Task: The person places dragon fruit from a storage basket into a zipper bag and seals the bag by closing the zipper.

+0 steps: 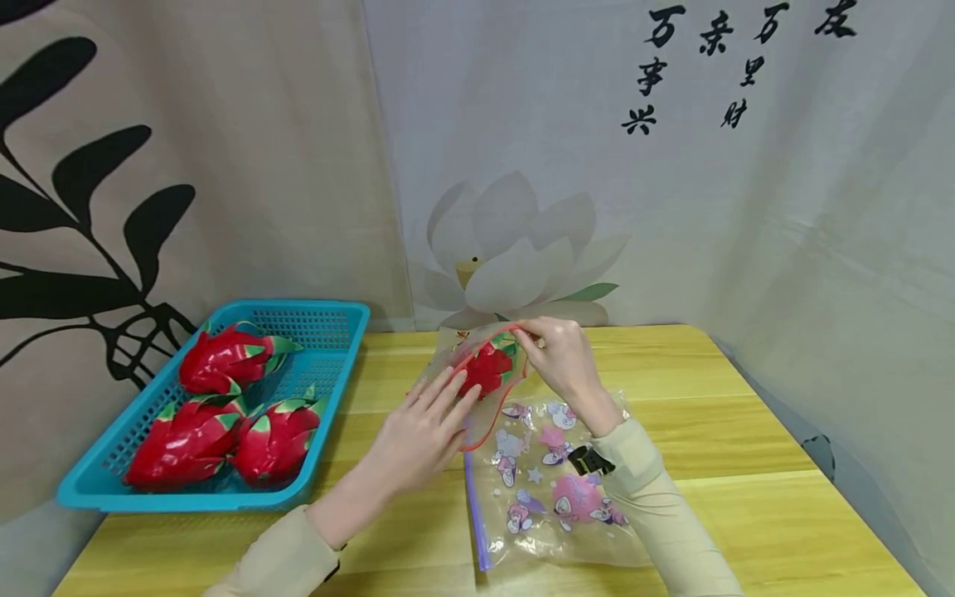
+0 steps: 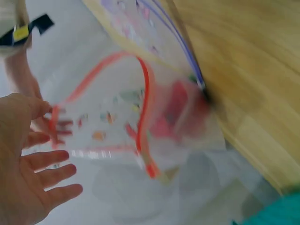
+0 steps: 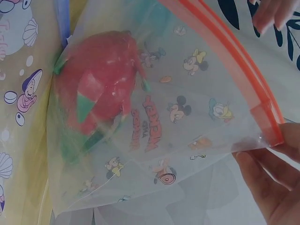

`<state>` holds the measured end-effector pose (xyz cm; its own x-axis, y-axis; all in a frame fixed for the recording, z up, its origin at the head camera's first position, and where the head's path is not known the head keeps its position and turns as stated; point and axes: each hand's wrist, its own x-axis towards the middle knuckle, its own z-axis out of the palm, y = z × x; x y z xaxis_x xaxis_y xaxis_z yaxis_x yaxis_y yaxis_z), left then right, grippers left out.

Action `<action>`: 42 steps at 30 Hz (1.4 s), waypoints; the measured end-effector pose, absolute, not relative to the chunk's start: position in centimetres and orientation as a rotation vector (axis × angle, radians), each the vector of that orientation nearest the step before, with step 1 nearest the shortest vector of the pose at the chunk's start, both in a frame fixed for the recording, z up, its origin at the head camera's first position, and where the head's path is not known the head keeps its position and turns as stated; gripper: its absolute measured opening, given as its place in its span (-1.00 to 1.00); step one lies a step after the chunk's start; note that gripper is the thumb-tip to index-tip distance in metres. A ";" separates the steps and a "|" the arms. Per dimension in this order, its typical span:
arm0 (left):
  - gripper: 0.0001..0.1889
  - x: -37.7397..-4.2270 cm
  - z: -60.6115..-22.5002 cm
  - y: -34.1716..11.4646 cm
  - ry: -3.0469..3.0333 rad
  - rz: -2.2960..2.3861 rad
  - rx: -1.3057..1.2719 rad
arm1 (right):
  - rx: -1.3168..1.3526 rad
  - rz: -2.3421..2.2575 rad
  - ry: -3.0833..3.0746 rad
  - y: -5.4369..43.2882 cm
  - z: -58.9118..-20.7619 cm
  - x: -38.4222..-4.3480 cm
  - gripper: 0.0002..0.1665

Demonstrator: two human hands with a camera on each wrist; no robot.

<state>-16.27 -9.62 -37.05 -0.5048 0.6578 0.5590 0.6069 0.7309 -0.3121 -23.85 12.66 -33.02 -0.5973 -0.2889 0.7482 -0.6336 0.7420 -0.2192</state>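
A clear zip bag (image 3: 178,154) with a red zip edge and cartoon prints holds a glossy red dragon fruit (image 3: 101,77) with green tips. My right hand (image 1: 559,356) pinches the corner of the red edge between thumb and fingers, and the mouth gapes in the left wrist view. My left hand (image 2: 35,173) is spread with its fingers loosely extended beside the mouth, holding nothing. From the head view, the left fingers overlap the bag's near side. Under and in front of it lies a second zip bag (image 1: 533,522) with a purple zip edge and pink prints, flat on the table.
At the left a blue plastic basket (image 1: 343,348) holds three more red dragon fruits (image 1: 276,444). The wooden table (image 1: 753,431) ends at a printed cloth backdrop (image 1: 746,249) behind and on the right.
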 end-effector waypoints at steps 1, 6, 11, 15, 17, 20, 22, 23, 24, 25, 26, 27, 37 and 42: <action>-0.37 -16.2 -36.8 -10.2 -2.299 0.085 -0.932 | 0.691 0.617 -2.218 12.7 -33.0 -23.8 -0.86; -0.40 -16.6 -35.2 -13.6 -2.465 0.029 -0.785 | 0.693 0.620 -2.216 12.7 -33.0 -23.8 -0.86; -0.43 -17.8 -33.9 -17.6 -2.559 0.096 -0.653 | 0.687 0.614 -2.223 12.7 -33.0 -23.8 -0.87; -0.40 -19.1 -33.3 -21.2 -2.611 0.159 -0.590 | 0.681 0.610 -2.228 12.7 -33.1 -23.8 -0.87; -0.37 -19.7 -33.1 -22.9 -2.644 0.196 -0.558 | 0.679 0.614 -2.230 12.7 -33.1 -23.8 -0.87; -0.33 -20.9 -33.1 -25.7 -2.704 0.286 -0.502 | 0.675 0.615 -2.236 12.8 -33.1 -23.8 -0.87; -0.32 -21.8 -33.2 -27.4 -2.745 0.364 -0.471 | 0.674 0.615 -2.237 12.8 -33.1 -23.8 -0.88; -0.32 -22.3 -33.3 -28.3 -2.761 0.395 -0.464 | 0.675 0.614 -2.236 12.8 -33.1 -23.8 -0.88; -0.31 -22.7 -33.4 -29.1 -2.780 0.414 -0.456 | 0.675 0.613 -2.235 12.8 -33.2 -23.9 -0.88; -0.31 -23.2 -33.5 -29.9 -2.792 0.428 -0.458 | 0.676 0.612 -2.234 12.8 -33.2 -23.9 -0.88; -0.30 -23.6 -33.6 -30.7 -2.807 0.431 -0.459 | 0.677 0.612 -2.233 12.8 -33.2 -23.9 -0.88; -0.28 -23.9 -33.7 -31.4 -2.825 0.422 -0.463 | 0.678 0.612 -2.232 12.9 -33.2 -23.9 -0.88; -0.11 -26.5 -35.4 -36.3 -3.027 0.308 -0.429 | 0.685 0.609 -2.236 12.9 -33.2 -24.0 -0.87; -0.03 -27.1 -36.2 -36.9 -3.063 0.267 -0.413 | 0.689 0.599 -2.228 12.9 -33.2 -24.0 -0.87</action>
<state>-27.10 -36.92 -36.21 -0.9637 0.2665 0.0159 0.2597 0.9497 -0.1753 -23.96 12.88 -33.16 -0.5995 -0.2950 0.7440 -0.6283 0.7493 -0.2091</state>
